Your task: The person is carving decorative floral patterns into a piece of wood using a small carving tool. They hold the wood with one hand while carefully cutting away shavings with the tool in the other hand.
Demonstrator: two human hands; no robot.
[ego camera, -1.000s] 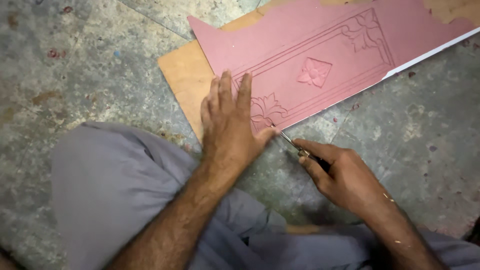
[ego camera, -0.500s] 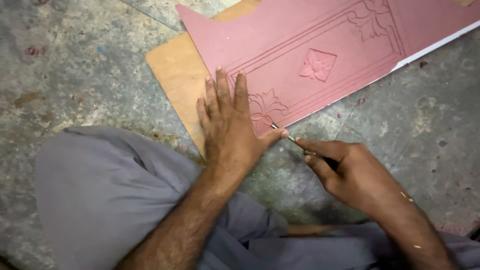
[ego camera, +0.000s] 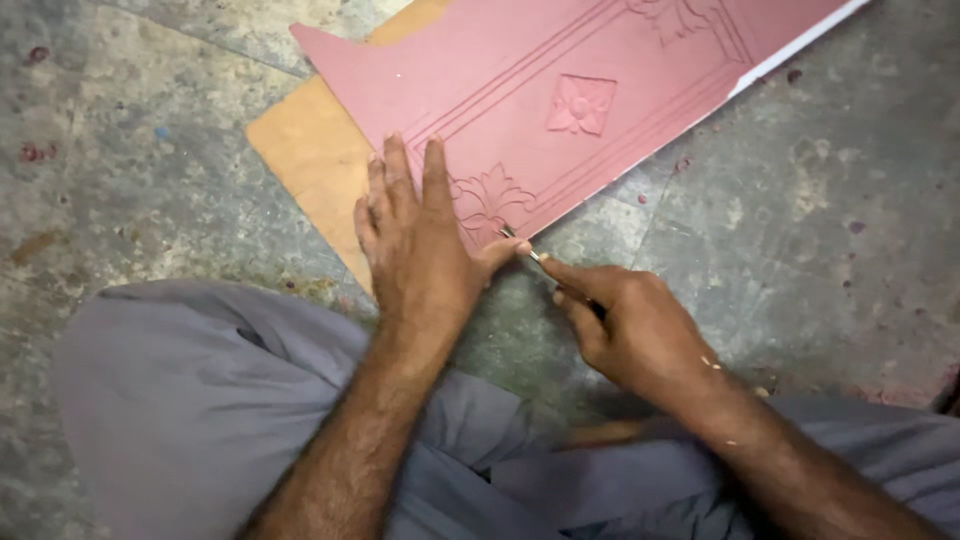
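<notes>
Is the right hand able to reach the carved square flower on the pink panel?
Probably yes: the right hand holds a thin tool at the pink panel edge, and nothing covers the square flower.

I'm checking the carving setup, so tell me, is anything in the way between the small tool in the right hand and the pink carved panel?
Nothing visible. The right hand holds a thin metal tool whose tip already meets the near edge of the pink carved panel, beside the leaf motif. The left hand lies flat on the panel, its thumb right next to the tip, not across it.
</notes>
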